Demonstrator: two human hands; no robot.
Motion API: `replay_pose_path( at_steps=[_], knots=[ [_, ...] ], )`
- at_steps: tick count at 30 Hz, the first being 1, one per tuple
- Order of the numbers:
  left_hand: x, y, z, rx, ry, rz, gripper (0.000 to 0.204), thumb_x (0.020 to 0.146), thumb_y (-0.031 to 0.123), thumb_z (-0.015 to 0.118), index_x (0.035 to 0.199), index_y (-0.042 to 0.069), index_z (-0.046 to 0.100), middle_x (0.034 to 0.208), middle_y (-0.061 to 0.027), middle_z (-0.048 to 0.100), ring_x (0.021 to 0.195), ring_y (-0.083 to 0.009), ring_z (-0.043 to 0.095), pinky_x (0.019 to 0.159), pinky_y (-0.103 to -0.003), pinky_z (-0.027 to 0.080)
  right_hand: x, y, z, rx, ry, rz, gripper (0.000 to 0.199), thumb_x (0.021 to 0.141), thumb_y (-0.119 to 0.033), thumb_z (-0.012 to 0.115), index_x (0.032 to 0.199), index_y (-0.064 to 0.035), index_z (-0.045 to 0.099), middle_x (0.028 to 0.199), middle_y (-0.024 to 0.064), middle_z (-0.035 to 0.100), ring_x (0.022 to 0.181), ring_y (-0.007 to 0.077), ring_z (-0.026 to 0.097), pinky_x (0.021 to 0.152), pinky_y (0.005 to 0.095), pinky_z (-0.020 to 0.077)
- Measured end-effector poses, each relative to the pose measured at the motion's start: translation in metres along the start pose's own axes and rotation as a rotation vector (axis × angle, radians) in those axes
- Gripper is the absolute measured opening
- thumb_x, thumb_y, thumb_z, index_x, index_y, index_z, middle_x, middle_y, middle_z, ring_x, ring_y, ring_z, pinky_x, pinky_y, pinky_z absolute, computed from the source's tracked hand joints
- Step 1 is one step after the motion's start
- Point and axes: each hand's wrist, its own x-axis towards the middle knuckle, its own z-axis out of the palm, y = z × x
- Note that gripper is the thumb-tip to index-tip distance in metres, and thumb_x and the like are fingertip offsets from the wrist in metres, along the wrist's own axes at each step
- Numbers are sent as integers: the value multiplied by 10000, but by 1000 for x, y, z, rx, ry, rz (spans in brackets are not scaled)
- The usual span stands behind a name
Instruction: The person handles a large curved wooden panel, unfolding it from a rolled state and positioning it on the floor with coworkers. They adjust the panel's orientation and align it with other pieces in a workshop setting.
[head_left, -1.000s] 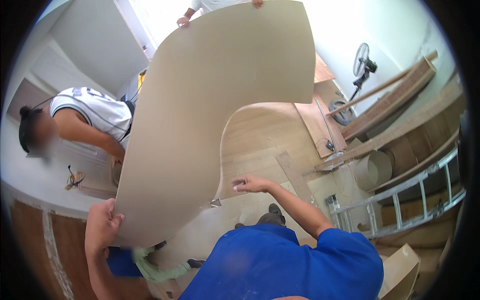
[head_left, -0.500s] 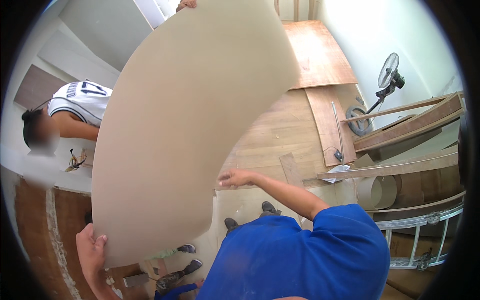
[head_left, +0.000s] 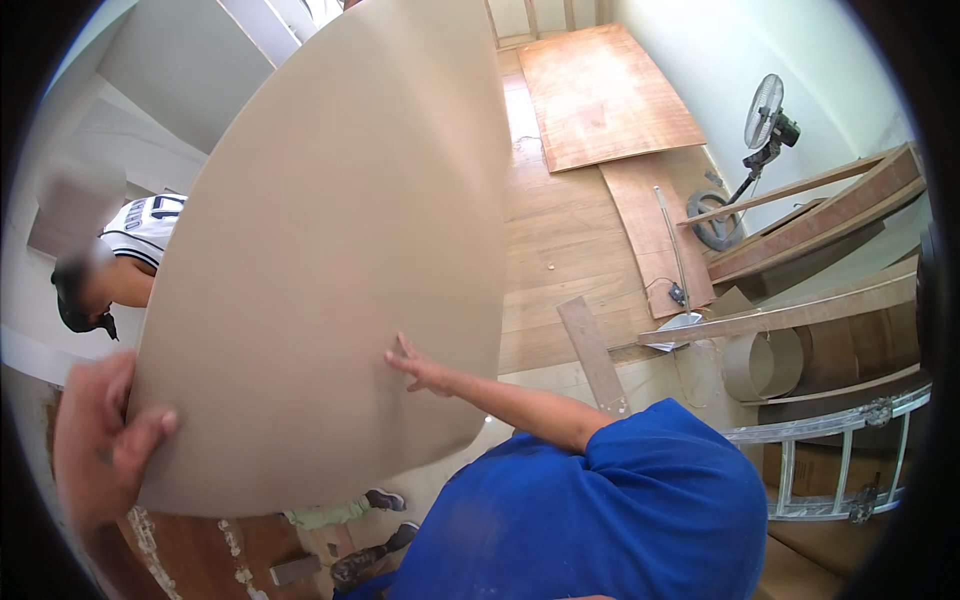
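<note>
A large, smooth beige sheet of board (head_left: 320, 240) stretches from the lower left to the top of the view, its lower corners rounded in the picture. My left hand (head_left: 105, 440) is closed on its left edge, the thumb over the near face, slightly blurred. My right hand (head_left: 420, 370) has its fingers spread at the lower right part of the sheet's face; whether the palm presses on it I cannot tell. The sheet's far end runs out of the picture at the top.
A person in a white jersey (head_left: 140, 232) stands beyond the sheet's left edge. Another person's shoe (head_left: 384, 500) shows below it. On the right are a plywood panel (head_left: 610, 100), a standing fan (head_left: 765, 110), curved wooden frames (head_left: 810, 225) and a metal ladder (head_left: 820, 475).
The sheet has swung and covers more of the lower middle. My right hand has gone from beside its right edge to its face. My left hand still grips the left edge.
</note>
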Motion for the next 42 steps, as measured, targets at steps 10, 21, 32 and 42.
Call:
replay_pose_path(
  at_steps=[10,21,32,42],
  knots=[
    [127,150,89,702,-87,1006,378,724,225,681,1005,-26,718,853,-177,642,791,-302,635,726,-417,499,-130,54,-28,-377,122,-648,1323,796,-518,796,1555,-91,-200,1654,165,-9,1498,343,200,1151,527,318],
    [124,379,338,410,-436,1335,232,730,101,660,914,1,762,896,-201,735,802,-310,726,707,-414,570,-185,75,-45,-262,1452,-508,424,918,-225,696,1213,63,600,1166,218,669,1128,311,621,995,385,461],
    [143,360,363,-782,-900,564,675,871,601,606,1072,-37,699,1026,-197,702,983,-279,677,807,-420,547,-244,84,-169,-34,1393,-505,379,866,-31,481,1228,78,522,1132,197,650,957,325,686,803,433,580],
    [17,23,595,-1094,-942,-425,430,956,478,629,977,48,640,807,-64,635,645,-164,587,568,-332,489,-317,-66,-226,-22,1219,-513,358,902,3,477,1247,99,491,1053,164,644,861,284,712,606,405,656]
  ],
)
